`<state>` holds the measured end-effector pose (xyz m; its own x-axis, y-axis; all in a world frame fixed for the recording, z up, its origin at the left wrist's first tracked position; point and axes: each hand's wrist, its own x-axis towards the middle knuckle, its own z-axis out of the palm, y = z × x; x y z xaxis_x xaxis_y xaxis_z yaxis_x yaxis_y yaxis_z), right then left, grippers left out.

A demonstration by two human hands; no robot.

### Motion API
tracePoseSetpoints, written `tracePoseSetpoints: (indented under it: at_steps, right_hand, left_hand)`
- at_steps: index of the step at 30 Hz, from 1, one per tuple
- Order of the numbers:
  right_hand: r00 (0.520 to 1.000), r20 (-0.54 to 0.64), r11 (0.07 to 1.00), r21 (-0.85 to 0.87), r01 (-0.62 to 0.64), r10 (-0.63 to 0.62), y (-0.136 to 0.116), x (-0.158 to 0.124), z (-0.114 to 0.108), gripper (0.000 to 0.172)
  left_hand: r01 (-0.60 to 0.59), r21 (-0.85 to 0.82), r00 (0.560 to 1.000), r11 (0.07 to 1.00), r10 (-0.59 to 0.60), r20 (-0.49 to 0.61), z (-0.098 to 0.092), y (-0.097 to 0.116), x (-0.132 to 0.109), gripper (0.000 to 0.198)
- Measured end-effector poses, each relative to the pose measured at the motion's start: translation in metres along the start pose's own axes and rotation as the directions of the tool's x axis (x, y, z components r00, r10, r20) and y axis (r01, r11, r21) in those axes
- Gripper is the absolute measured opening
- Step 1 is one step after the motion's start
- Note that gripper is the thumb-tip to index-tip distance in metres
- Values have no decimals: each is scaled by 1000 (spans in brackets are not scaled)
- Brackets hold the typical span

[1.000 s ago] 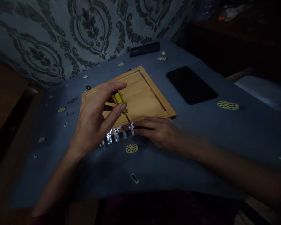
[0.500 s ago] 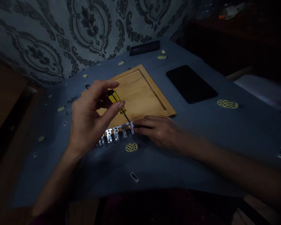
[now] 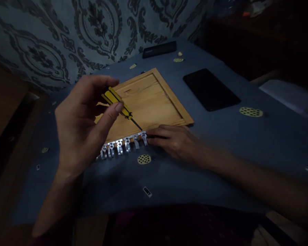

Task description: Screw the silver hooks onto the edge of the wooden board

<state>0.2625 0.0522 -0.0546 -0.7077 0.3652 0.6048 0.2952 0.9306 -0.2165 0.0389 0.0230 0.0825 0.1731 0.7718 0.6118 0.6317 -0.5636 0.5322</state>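
My left hand (image 3: 84, 119) grips a yellow and black screwdriver (image 3: 114, 99) by its handle between thumb and fingers. The screwdriver slants down to the right, its tip close to the right end of a silver metal hook rail (image 3: 119, 147). That rail lies along the near edge of a framed wooden board (image 3: 143, 99), its hooks hanging toward me. My right hand (image 3: 174, 140) rests low at the rail's right end, fingers drawn together against it and the board's edge. Whether those fingers pinch anything small is hidden.
A dark tablet-like slab (image 3: 210, 89) lies right of the board on the blue patterned tablecloth (image 3: 174, 184). Behind the board is a black phone (image 3: 159, 50), with a small pale object (image 3: 180, 54) near it. A patterned wall (image 3: 97, 30) borders the table's far side.
My left hand and the screwdriver handle have moved left and slightly up, uncovering more of the rail's hooks. The screwdriver now leans more. My right hand stays almost in place.
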Motion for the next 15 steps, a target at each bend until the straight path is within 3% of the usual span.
tracePoseSetpoints:
  at_steps: [15]
  right_hand:
    - [1000,-27,999,-31,15,-16,-2,2,-1,31]
  left_hand:
    - [40,-30,991,999,-35,128,10,0,-5,31]
